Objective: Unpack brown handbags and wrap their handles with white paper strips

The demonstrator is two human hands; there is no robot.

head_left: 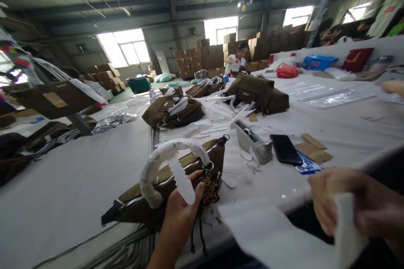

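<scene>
We have our left hand (181, 210) gripping the brown bag (166, 174) by its zipped top, thumb toward the leopard-print charm (210, 188). The bag sits tilted on the white table (78, 176), just beyond and to the left of that hand. Its white-wrapped handle (149, 176) arches over the zip. A white strip (181, 180) with a wavy edge rests against the left hand; we can't tell if it's pinched or only lying there. Our right hand (356, 201), blurred, is well apart from the left, closed around a white sheet (277, 231) that spreads toward the left hand. Beyond the gap between our hands: a grey dispenser (254, 145), a dark phone (285, 149), brown cards (314, 151) and a blue packet (306, 164) partly under them. Farther beyond the left hand, we see more brown bags (252, 90).
</scene>
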